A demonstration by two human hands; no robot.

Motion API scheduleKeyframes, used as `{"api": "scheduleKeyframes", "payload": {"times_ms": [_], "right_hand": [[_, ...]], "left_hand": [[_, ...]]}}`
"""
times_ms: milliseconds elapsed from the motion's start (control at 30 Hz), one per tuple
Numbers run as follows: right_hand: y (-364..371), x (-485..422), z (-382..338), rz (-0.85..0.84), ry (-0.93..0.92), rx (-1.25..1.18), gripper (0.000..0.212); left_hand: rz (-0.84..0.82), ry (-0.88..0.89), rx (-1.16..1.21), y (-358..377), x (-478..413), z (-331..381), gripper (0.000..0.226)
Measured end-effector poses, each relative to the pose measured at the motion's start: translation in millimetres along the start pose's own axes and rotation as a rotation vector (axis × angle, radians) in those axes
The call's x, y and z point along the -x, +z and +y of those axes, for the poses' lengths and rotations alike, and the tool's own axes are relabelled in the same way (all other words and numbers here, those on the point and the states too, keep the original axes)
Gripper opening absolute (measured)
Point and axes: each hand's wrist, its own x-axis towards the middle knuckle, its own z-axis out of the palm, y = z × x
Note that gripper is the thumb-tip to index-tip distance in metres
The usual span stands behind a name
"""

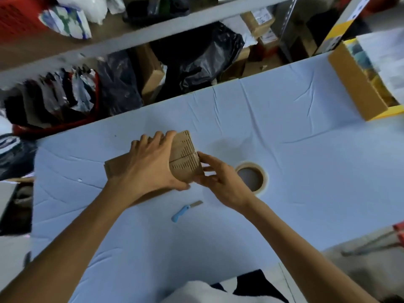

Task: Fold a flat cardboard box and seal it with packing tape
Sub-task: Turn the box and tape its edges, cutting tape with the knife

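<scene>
The cardboard box (184, 158) rests on the blue-covered table (284, 127), its closed end flaps facing up. The left hand (150, 165) grips it from above, fingers curled over its far edge, while the right hand (220, 182) pinches its flap end. The packing tape roll (265, 178) lies just right of the box, the blue-handled knife (185, 211) near its front.

box (184, 158) brown, ribbed | tape (251, 177) cream | knife (181, 213) blue | tablecloth (284, 127) pale blue
</scene>
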Motion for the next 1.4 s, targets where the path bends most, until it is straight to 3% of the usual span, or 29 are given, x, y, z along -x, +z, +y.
{"api": "scheduleKeyframes", "payload": {"times_ms": [200,467,633,833,967,1133,1267,1400], "right_hand": [[5.2,-2.6,2.3,0.015,-0.022,-0.041,0.052],[-6.5,-12.4,4.3,-0.049,0.021,-0.162,0.045],[-15.5,-17.0,11.7,-0.067,0.017,-0.112,0.047],[-67.8,-4.4,52.5,-0.064,0.073,0.268,0.059],[-86.0,10.2,86.5,-0.190,0.111,0.614,0.068],[-74.6,10.5,115.2,-0.380,-0.115,1.148,0.048],[-70.5,12.8,112.1,-0.343,-0.237,1.116,0.022],[-79.8,15.3,64.7,-0.131,-0.231,0.886,0.020]], "left_hand": [[-0.084,-0.058,0.140,6.8,-0.3,-8.4,0.126],[0.060,-0.015,0.303,16.9,7.9,-9.1,0.121],[0.036,-0.013,0.281,15.8,6.4,-13.6,0.122],[-0.056,-0.004,0.280,4.3,4.1,-14.2,0.129],[-0.056,0.015,0.262,1.4,4.0,-7.7,0.128],[-0.021,0.034,0.236,4.3,3.5,-1.1,0.127],[0.031,0.043,0.309,0.7,4.5,0.7,0.123],[0.201,0.079,0.443,-9.3,0.7,11.6,0.101]]}}
